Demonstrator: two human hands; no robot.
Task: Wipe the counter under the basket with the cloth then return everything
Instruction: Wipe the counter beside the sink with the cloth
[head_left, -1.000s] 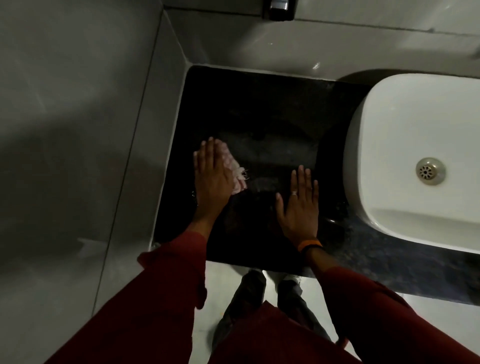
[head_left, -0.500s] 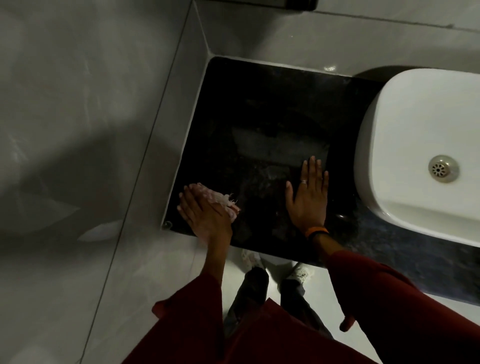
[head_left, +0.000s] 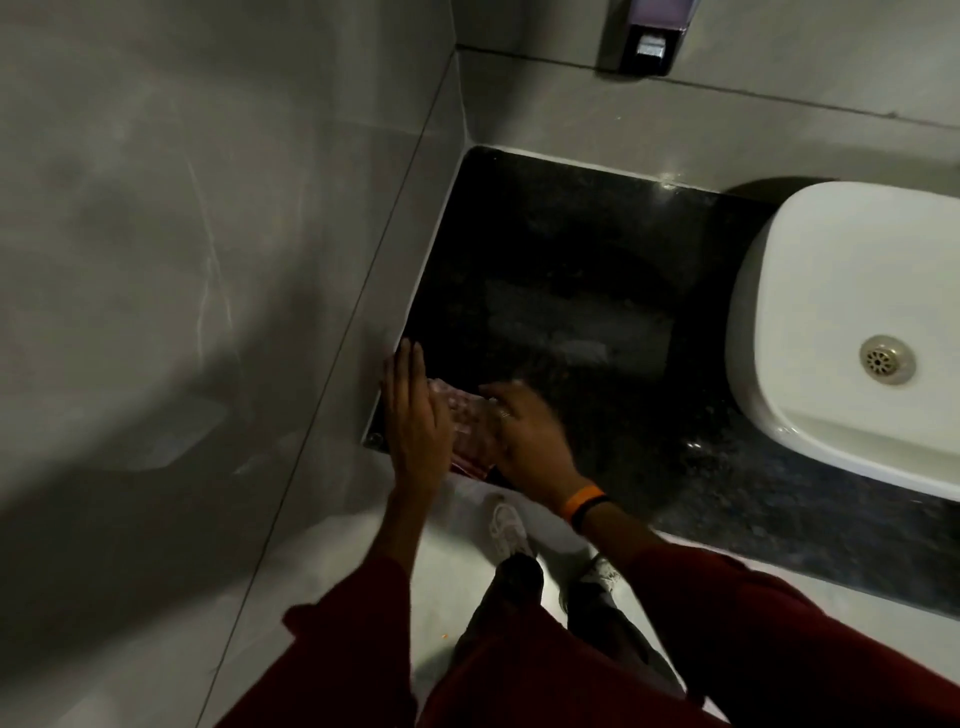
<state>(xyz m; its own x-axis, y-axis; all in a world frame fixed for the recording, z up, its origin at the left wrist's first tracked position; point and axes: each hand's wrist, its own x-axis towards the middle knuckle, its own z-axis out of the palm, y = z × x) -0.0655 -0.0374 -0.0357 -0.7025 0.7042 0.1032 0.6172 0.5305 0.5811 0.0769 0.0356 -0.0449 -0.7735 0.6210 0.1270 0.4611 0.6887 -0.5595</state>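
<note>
A pink-and-white checked cloth lies bunched at the front left corner of the black stone counter. My left hand stands on edge with straight fingers against the cloth's left side, next to the wall. On the cloth's right side my right hand, blurred, rests with its fingers over the fabric, so the cloth is pressed between both hands. Part of the cloth hangs over the counter's front edge. No basket is in view.
A white basin with a metal drain sits on the counter at the right. Grey tiled walls close off the left and back. A soap dispenser hangs on the back wall. My shoes are on the floor below.
My left hand dragged the cloth from mid-counter back to the front left corner. My right hand left its flat rest on the counter and came left onto the cloth. The camera view shifted.
</note>
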